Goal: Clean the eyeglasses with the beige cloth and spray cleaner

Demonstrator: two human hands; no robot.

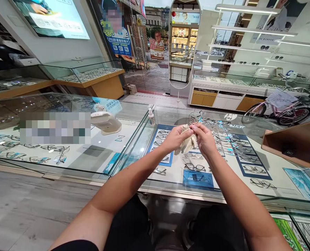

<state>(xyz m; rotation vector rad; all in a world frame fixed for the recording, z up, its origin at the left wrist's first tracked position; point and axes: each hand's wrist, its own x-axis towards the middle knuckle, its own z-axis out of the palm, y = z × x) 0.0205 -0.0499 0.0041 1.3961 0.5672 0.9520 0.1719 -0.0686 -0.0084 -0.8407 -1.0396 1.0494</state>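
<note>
My left hand [176,137] is closed around a bunched, off-white cloth glove [188,144], whose finger-like ends hang below the hands. Thumb and fingertips of my right hand [204,136] pinch the glove's upper edge, meeting the left fingertips. Both hands are held above a glass display counter [134,153]. Under the glass lie several eyeglasses [195,167] on white and blue boards. Just beyond the hands, a thin-rimmed pair of glasses [196,116] shows, but whether it lies on or under the glass is unclear.
A small white spray bottle [151,116] stands on the counter left of the hands. Farther left is a white device [106,122]. A brown wooden stand [288,143] sits at the right. Behind are an oval mirror [182,75] and a pink bicycle [282,104].
</note>
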